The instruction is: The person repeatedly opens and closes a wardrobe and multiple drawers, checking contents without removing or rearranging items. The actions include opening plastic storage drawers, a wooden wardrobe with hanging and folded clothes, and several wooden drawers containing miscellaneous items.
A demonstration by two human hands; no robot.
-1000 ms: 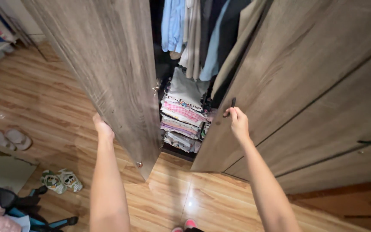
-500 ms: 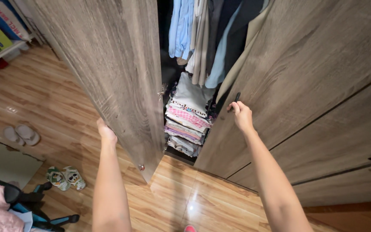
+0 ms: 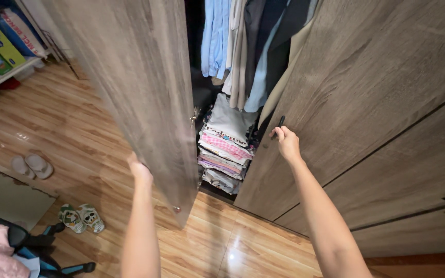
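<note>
Wardrobe of grey-brown wood grain is seen from above, both leaves partly open. Left door [image 3: 145, 92] is swung outward over the wooden floor [image 3: 68, 128]; right door [image 3: 346, 87] stands ajar beside the gap. Left hand [image 3: 140, 169] is pressed against the outer face of the left door near its lower edge; fingers are hidden behind the panel, so how far they are closed cannot be told. Right hand [image 3: 287, 143] is closed around the small dark handle [image 3: 280, 123] at the inner edge of the right door, fingers curled over it. Hanging garments [image 3: 243, 46], blue, beige and dark, are seen between the two hands, above them in the frame. Stack of folded clothes [image 3: 225, 146] is noted directly between the hands, just beside the right hand. Chair [image 3: 27, 247] in black and blue is recorded well left of the left hand, below it in the frame. Pale slippers [image 3: 31, 166] and patterned sandals [image 3: 81, 218] lie on the floor to the left of the left hand.
</note>
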